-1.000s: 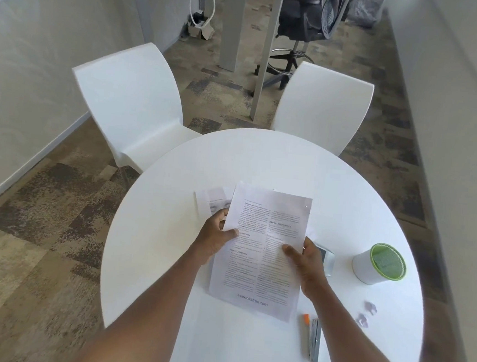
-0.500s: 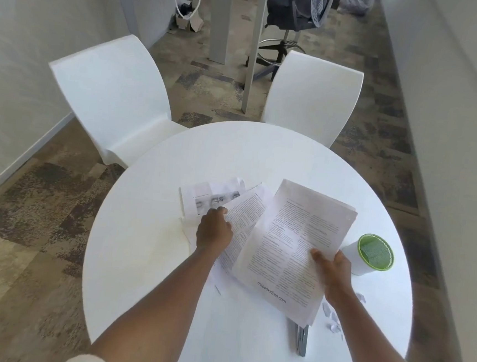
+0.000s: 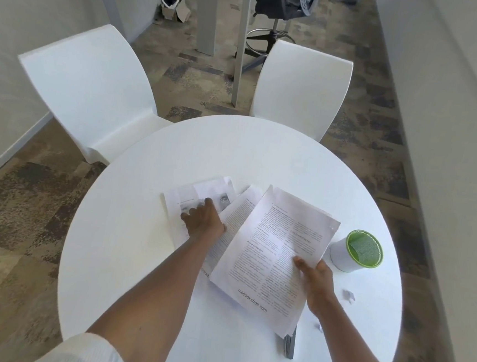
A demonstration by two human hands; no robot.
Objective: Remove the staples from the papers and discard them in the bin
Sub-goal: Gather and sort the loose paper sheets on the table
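My right hand (image 3: 315,283) grips a printed sheet of paper (image 3: 271,250) by its right edge, thumb on top, holding it tilted over the round white table (image 3: 262,154). My left hand (image 3: 203,217) presses down on a stack of papers (image 3: 198,197) at the table's middle; another printed page (image 3: 235,224) fans out between the two. A small white bin with a green liner (image 3: 355,251) stands to the right of the held sheet. A grey staple remover (image 3: 289,344) pokes out from under the sheet's lower corner.
Small torn paper scraps (image 3: 348,295) lie on the table near my right wrist. Two white chairs (image 3: 95,90) (image 3: 300,91) stand behind the table. A dark office chair (image 3: 279,2) and table legs stand farther back on the carpet.
My right hand has lifted the top sheet off the stack and carried it right, towards the bin. My left hand moved onto the remaining papers, which now fan out.
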